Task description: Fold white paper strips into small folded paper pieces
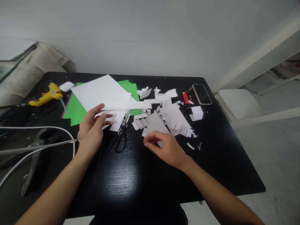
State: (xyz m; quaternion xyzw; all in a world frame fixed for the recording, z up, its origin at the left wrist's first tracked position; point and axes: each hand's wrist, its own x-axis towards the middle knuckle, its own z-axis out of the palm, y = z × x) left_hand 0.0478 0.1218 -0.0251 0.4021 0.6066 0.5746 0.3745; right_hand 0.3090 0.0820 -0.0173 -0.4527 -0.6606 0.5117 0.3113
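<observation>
My left hand (92,127) is closed on one end of a long white paper strip (131,106), which reaches right across the stacked sheets. White paper (100,90) lies under the strip, over green sheets (77,111). Just right of that hand, black-handled scissors (121,136) rest on the table, their blades partly covered by paper. My right hand (167,148) hovers at the near edge of the cut paper pieces (156,123). Its fingers are curled with the tips close together, and nothing shows between them.
A yellow glue gun (50,94) and a white cable (58,127) lie left on the black table (150,181). Paper scraps (172,93) spread across the middle. At right are a red lighter (185,97), a phone (202,94) and a folded white paper box (196,113).
</observation>
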